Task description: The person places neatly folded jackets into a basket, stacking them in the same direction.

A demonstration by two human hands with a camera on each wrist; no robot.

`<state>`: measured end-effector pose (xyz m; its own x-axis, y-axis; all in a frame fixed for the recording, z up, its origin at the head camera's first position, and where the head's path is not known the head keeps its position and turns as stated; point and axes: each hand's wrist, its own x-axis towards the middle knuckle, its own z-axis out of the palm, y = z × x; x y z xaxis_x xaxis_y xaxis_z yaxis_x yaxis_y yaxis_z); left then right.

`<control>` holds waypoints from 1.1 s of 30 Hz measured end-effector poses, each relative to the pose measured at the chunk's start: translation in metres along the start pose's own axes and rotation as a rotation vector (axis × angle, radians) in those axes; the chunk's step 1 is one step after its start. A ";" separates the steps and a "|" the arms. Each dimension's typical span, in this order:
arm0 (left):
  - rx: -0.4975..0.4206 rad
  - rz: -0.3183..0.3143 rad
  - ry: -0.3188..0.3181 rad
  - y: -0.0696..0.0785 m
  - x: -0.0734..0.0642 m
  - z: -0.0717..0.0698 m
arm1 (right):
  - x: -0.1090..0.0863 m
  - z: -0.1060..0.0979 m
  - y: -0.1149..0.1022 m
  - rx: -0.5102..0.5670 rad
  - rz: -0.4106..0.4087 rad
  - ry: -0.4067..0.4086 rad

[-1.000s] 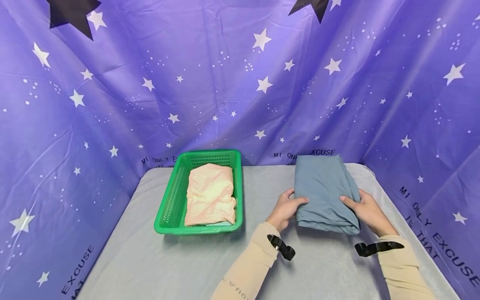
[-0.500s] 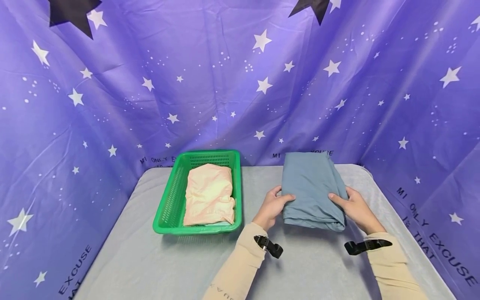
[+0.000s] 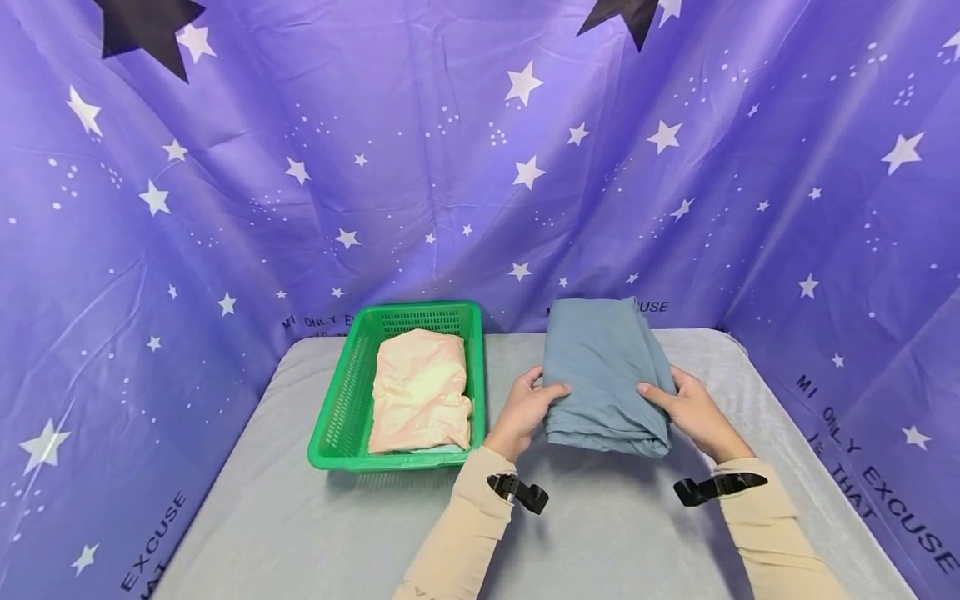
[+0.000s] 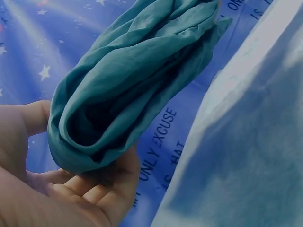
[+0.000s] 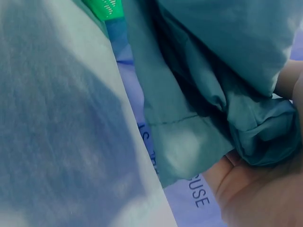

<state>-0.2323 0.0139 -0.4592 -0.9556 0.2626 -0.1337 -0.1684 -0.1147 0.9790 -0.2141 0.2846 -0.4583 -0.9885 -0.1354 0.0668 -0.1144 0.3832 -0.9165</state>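
Both hands hold a folded blue-grey cloth garment (image 3: 603, 367) above the right part of the table. My left hand (image 3: 525, 408) grips its left edge, thumb on top and fingers underneath. On the opposite edge, my right hand (image 3: 697, 412) pinches it the same way. In the left wrist view the garment (image 4: 128, 90) shows a rounded, layered fold between thumb and fingers. A loose stitched hem (image 5: 177, 146) hangs down in the right wrist view, beside the right palm (image 5: 265, 194).
A green perforated basket (image 3: 321, 461) stands left of the hands, holding a folded pink garment (image 3: 420, 387) with a pale green cloth edge under it. A grey cover lies over the table (image 3: 585, 533). Purple star-printed curtains (image 3: 450, 167) enclose the back and sides.
Both hands have carried the folded garment leftward toward the basket and slightly farther back. Their grip looks the same; the basket and pink garment have stayed in place.
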 end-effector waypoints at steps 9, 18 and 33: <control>0.003 -0.009 0.011 0.009 -0.003 -0.013 | 0.006 0.008 -0.009 0.035 -0.006 -0.030; -0.013 -0.018 0.010 0.016 -0.008 -0.026 | 0.009 0.019 -0.019 0.056 -0.013 -0.051; 0.009 -0.008 0.005 0.025 -0.020 -0.051 | 0.019 0.038 -0.027 0.054 -0.041 -0.085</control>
<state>-0.2294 -0.0434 -0.4404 -0.9554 0.2587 -0.1422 -0.1739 -0.1041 0.9792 -0.2263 0.2369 -0.4477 -0.9708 -0.2284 0.0731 -0.1470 0.3258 -0.9339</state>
